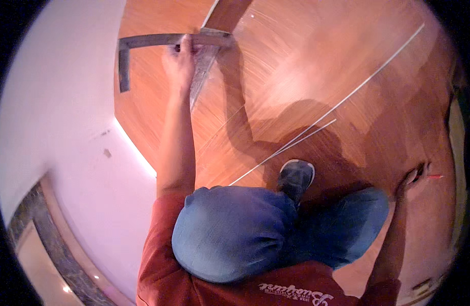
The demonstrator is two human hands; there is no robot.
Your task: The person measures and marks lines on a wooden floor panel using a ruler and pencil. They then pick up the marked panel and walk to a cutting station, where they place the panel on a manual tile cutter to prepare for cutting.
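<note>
A: Left side?
B: Dark-grey, L-shaped flat bar [150, 40], material unclear, over an orange wood-grain surface [316, 61]: long arm left-to-right, short arm bent toward you. Your bare left hand [179, 65] grips the long arm, thumb across it.
A: Far right?
B: Your bare right hand [413, 176], well apart from the bar, near a slim red object [435, 176]. Fingers closed? Can't tell.

The left forearm [176, 137] rises almost straight from the lower middle of the frame, bare below its red sleeve, to the left hand [180, 66] at upper left, slightly blurred, one digit pointing up. The right forearm [395, 234] slants up from the lower right, ending in the right hand [414, 176] near the right edge, its fingers partly bent. Both knees are bent at lower centre.
</note>
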